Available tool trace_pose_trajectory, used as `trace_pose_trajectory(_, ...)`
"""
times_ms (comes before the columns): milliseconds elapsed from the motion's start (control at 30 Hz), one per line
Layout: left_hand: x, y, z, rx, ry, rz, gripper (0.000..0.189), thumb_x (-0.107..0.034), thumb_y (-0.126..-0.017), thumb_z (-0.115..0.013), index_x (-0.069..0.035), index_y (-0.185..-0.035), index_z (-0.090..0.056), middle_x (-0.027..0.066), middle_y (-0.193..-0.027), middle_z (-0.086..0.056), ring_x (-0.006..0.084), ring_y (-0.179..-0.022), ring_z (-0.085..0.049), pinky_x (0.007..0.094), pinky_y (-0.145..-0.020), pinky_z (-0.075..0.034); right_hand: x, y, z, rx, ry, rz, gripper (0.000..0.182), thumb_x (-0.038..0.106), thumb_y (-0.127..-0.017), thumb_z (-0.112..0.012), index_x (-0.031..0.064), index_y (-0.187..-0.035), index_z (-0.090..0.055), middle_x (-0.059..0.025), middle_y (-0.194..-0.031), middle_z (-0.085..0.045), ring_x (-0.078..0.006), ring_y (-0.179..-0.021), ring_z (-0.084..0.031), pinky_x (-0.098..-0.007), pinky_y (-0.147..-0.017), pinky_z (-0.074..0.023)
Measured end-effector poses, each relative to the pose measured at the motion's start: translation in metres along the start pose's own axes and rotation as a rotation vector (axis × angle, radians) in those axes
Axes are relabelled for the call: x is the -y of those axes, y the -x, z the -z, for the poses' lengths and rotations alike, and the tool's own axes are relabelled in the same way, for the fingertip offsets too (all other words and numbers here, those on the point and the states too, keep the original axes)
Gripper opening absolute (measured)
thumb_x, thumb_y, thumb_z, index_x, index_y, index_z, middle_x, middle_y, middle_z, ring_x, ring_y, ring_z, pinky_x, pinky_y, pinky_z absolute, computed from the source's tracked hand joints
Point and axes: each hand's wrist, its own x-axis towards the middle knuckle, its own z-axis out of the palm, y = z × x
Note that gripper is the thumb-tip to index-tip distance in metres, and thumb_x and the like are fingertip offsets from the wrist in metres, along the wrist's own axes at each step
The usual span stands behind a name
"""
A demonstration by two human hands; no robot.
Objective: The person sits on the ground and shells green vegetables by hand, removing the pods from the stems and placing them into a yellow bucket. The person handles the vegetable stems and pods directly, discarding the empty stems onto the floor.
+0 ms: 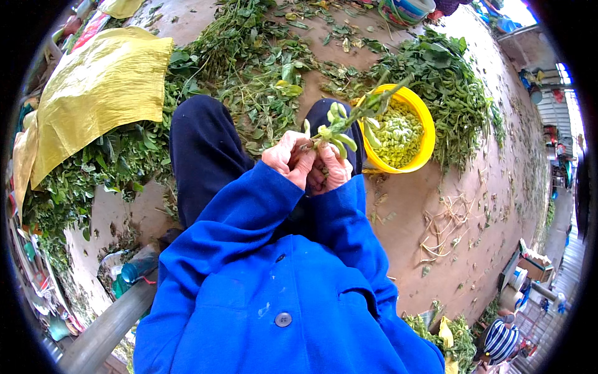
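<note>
My left hand (290,158) and my right hand (332,169) meet above my lap, their fingers closed around the lower end of a green soybean stalk (343,122). Plump pods (345,141) hang from it beside my right thumb. The leafy tip slants up and right, over the rim of a yellow bucket (430,135). Small pale-green beans (399,133), apparently shelled, fill much of that bucket, which stands just right of my right knee. Something small and green shows within my right hand's curled fingers; most of it is hidden.
Heaps of soybean plants lie right of the bucket (444,89), ahead (243,42) and at left (126,154), the last partly under a yellow woven sheet (103,84). Dry stems (444,224) litter the concrete floor. A wooden pole (112,322) is at lower left; a person in stripes (500,339) at lower right.
</note>
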Motion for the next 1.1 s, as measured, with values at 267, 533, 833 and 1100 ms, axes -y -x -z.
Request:
trace_pose_trajectory(267, 0.025, -0.001, 0.012, -0.013, -0.494, -0.229, 0.014, -0.012, -0.08, -0.055, 0.0, -0.073, -0.053, 0.0139, -0.072, -0.056, 0.0226, -0.063, -0.056, 0.0283, -0.057, -0.043, 0.008, -0.001, -0.004, -0.127, 0.223, -0.01, 0.014, 0.019, -0.077, -0.062, 0.0089, -0.086, -0.061, 0.0055, -0.066, -0.054, -0.0006, -0.047, -0.04, -0.0129, -0.04, -0.0291)
trace_pose_trajectory(533, 0.014, 0.004, 0.018, 0.111, -0.798, 0.033, 0.029, -0.028, -0.083, -0.049, -0.003, -0.069, -0.045, 0.0207, -0.06, -0.052, 0.0352, -0.055, -0.054, 0.0398, -0.045, -0.04, 0.009, 0.0, -0.005, -0.091, 0.238, -0.048, 0.012, 0.015, -0.076, -0.063, 0.0084, -0.086, -0.062, 0.0038, -0.066, -0.054, -0.0028, -0.047, -0.04, -0.0142, -0.04, -0.0292)
trace_pose_trajectory(833, 0.032, 0.004, 0.016, 0.243, -1.171, -0.207, 0.021, -0.026, -0.08, -0.05, -0.006, -0.077, -0.048, 0.0165, -0.06, -0.053, 0.0338, -0.05, -0.053, 0.0431, -0.043, -0.04, -0.01, -0.012, 0.014, -0.061, 0.528, 0.349, 0.009, 0.006, -0.073, -0.062, 0.0023, -0.081, -0.062, 0.002, -0.066, -0.058, -0.0039, -0.05, -0.046, -0.0201, -0.044, -0.0344)
trace_pose_trajectory(1100, 0.032, -0.004, 0.027, 0.296, 0.229, 0.546, 0.023, -0.03, -0.084, -0.051, -0.008, -0.077, -0.055, 0.0044, -0.067, -0.057, 0.0125, -0.051, -0.051, 0.0228, -0.047, -0.038, 0.007, -0.005, 0.018, 0.108, 0.395, 0.063, 0.023, 0.024, -0.077, -0.061, 0.003, -0.087, -0.058, 0.0016, -0.052, -0.046, -0.0037, -0.038, -0.034, -0.0174, -0.035, -0.02)
